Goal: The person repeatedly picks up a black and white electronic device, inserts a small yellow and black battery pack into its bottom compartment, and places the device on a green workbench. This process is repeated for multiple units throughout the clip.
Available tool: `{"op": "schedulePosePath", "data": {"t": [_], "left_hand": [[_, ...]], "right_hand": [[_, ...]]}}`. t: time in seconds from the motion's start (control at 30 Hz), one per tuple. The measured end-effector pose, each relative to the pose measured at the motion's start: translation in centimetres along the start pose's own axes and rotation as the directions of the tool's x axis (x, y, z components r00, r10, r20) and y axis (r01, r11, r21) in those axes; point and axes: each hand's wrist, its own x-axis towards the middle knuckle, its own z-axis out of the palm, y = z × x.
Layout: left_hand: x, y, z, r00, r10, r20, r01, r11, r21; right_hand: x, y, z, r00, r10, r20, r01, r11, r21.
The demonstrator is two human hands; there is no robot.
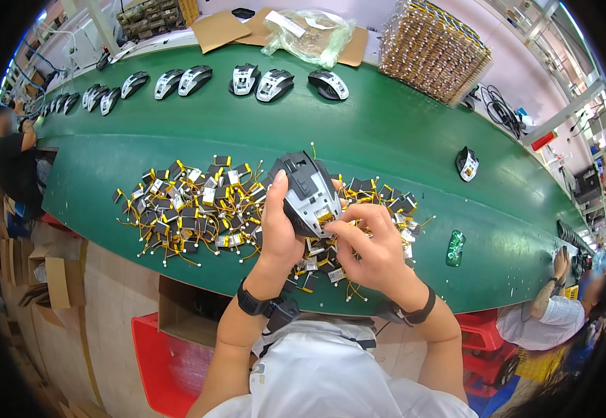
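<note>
Black-and-grey plastic computer-mouse shell (306,184) — held above the smooth green worktop (386,132), over loose black-and-silver wired battery packs (191,209). Left hand (282,233) curled around its side; right hand (376,247) nearly closed, fingertips at its near end, grip uncertain. Probably light, stiff, slightly slippery; best held by the sides — exposed inner parts likely fragile.

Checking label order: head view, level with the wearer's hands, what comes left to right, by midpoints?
Left end of the battery pile → left hand → computer mouse → right hand → green patterned piece → co-worker's hand.
</note>
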Motion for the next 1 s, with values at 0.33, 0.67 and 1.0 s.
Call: {"op": "schedulePosePath", "data": {"t": [0.33, 0.67, 1.0], "left_hand": [[0.1, 0.1, 0.4, 1.000, 0.026, -0.003, -0.026, 1.000, 0.015], [0.0, -0.9, -0.4, 0.995, 0.084, 0.044, -0.094, 0.939, 0.330], [0.6, -0.5, -1.0, 0.986, 0.166, 0.025, -0.156, 0.844, 0.514]], "right_hand": [[0.6, 1.4, -1.6, 0.865, 0.461, 0.199, -0.447, 0.526, 0.723], [3.5, 5.6, -1.5, 0.690, 0.495, 0.528, -0.674, 0.172, 0.719], [1.2, 27.7, -6.6, 0.352, 0.909, 0.223, -0.894, 0.397, -0.206]]}}
